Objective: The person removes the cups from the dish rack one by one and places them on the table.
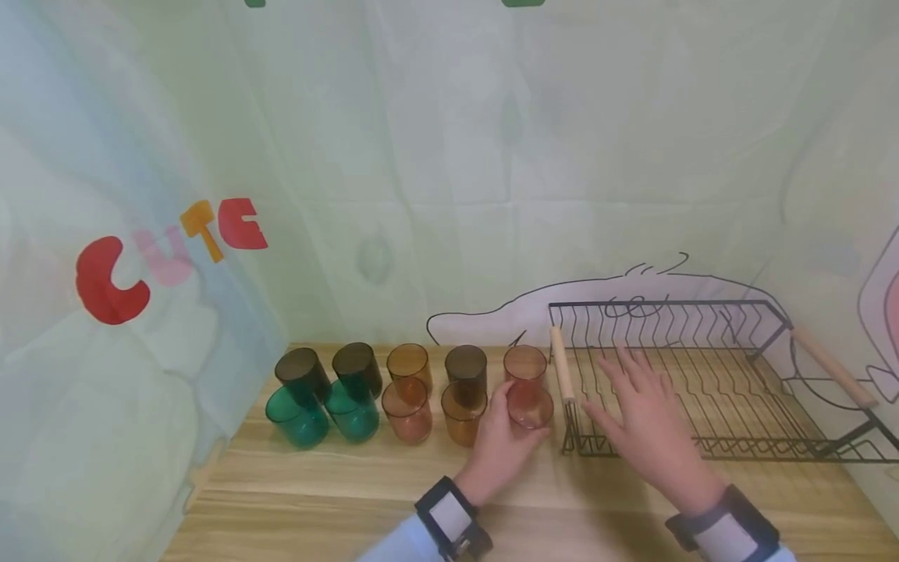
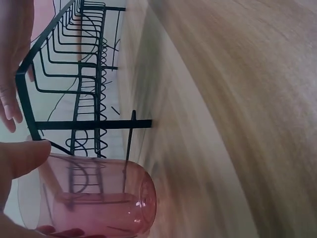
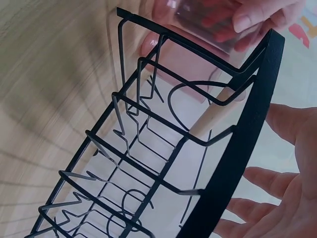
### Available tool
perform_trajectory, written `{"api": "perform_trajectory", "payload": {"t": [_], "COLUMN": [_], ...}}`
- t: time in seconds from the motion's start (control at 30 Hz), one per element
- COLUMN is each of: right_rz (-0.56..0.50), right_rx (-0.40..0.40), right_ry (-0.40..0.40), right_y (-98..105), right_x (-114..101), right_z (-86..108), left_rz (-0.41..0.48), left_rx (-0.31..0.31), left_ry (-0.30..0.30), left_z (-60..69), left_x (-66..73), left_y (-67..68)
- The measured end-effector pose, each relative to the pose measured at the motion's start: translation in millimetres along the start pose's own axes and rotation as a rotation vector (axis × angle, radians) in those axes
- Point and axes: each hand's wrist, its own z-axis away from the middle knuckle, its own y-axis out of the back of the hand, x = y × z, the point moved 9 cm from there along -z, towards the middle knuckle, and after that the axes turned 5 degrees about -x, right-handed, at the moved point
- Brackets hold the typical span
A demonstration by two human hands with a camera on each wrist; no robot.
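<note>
In the head view my left hand (image 1: 499, 449) grips a clear pink glass (image 1: 531, 406) at the front right end of two rows of tinted glasses. The thumb lies at its rim and the fingers wrap its side, as the left wrist view of the pink glass (image 2: 106, 198) shows. Whether its base touches the table cannot be told. Another pink glass (image 1: 524, 361) stands just behind. My right hand (image 1: 653, 425) holds nothing, fingers spread over the left part of a black wire dish rack (image 1: 691, 446). In the right wrist view its fingers (image 3: 267, 181) are beside the rack's top bar.
Left of the held glass stand green glasses (image 1: 298, 421), an amber glass (image 1: 460, 421), a pink glass (image 1: 407, 417) and dark glasses (image 1: 302, 367) on the wooden table (image 1: 337, 499). The rack has wooden handles (image 1: 562, 367) at both ends. A printed cloth (image 1: 449, 156) hangs behind.
</note>
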Motion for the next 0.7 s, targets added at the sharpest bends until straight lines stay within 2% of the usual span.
{"api": "perform_trajectory", "payload": {"t": [0.2, 0.47, 0.6, 0.7], "right_rz": [-0.023, -0.037, -0.046, -0.040], "right_rx": [-0.007, 0.005, 0.018, 0.034], "right_ry": [0.001, 0.015, 0.016, 0.017], "right_y": [-1, 1, 6, 14], "right_x": [1, -1, 1, 4], "right_z": [4.4, 5.1, 4.2, 3.6], "left_rz": [-0.002, 0.004, -0.017, -0.030], "left_rx": [-0.011, -0.007, -0.016, -0.026], "left_ry": [0.034, 0.053, 0.076, 0.060], "left_z": [4.5, 5.5, 7.5, 10.1], "left_x": [-9.5, -13.5, -10.1, 0.3], "left_y": [-3.8, -2.8, -1.6, 3.8]}}
